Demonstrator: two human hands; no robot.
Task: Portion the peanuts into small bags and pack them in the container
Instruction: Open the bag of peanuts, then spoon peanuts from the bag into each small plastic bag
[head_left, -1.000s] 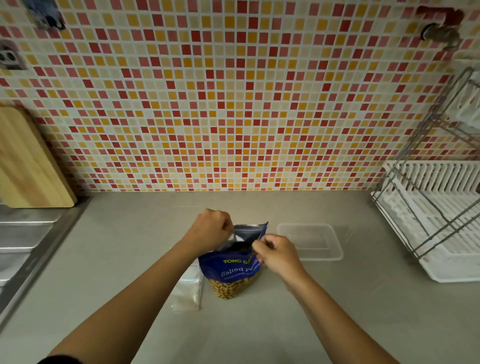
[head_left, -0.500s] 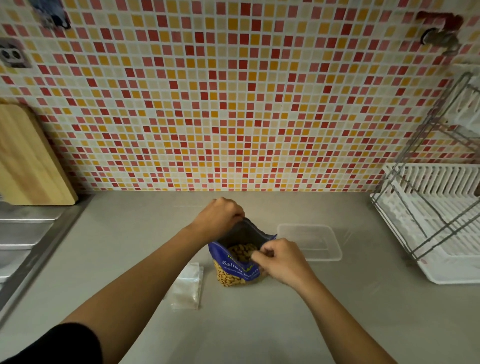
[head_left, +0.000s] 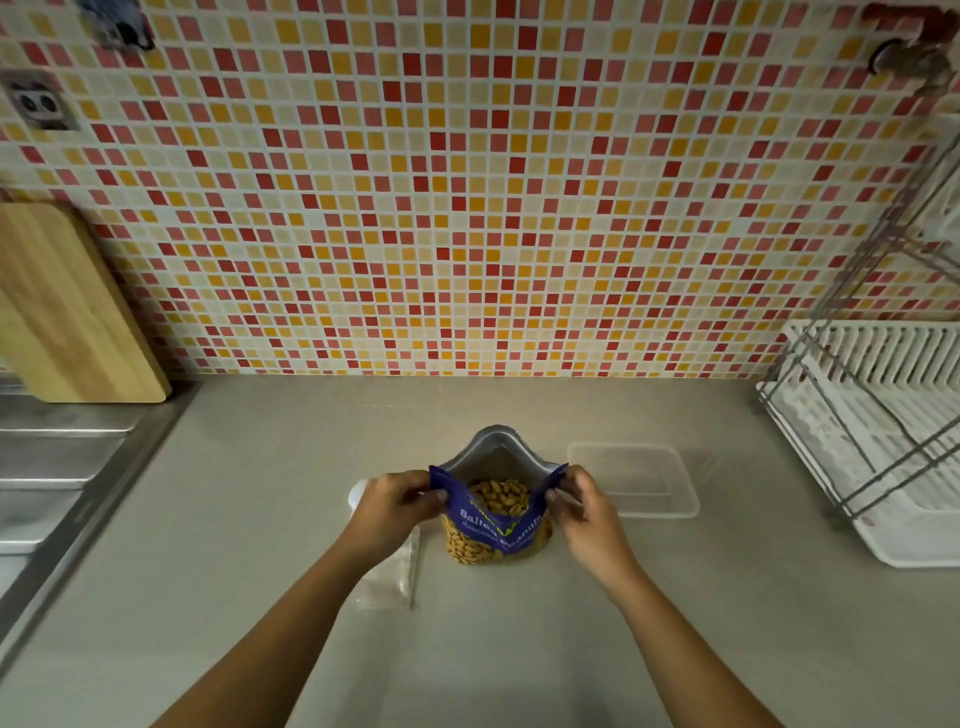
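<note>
Both hands, left hand and right hand, are pinched on the peanut bag, held open between them.

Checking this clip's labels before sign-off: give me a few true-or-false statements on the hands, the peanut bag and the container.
1. Both hands, left and right, hold the peanut bag by its top edges. True.
2. The peanut bag is sealed. False: its mouth is spread open, and peanuts show inside.
3. The clear container holds filled small bags. False: it looks empty.
4. The container sits right of the peanut bag. True.
5. Clear small bags lie on the counter below the left hand. True.
</note>
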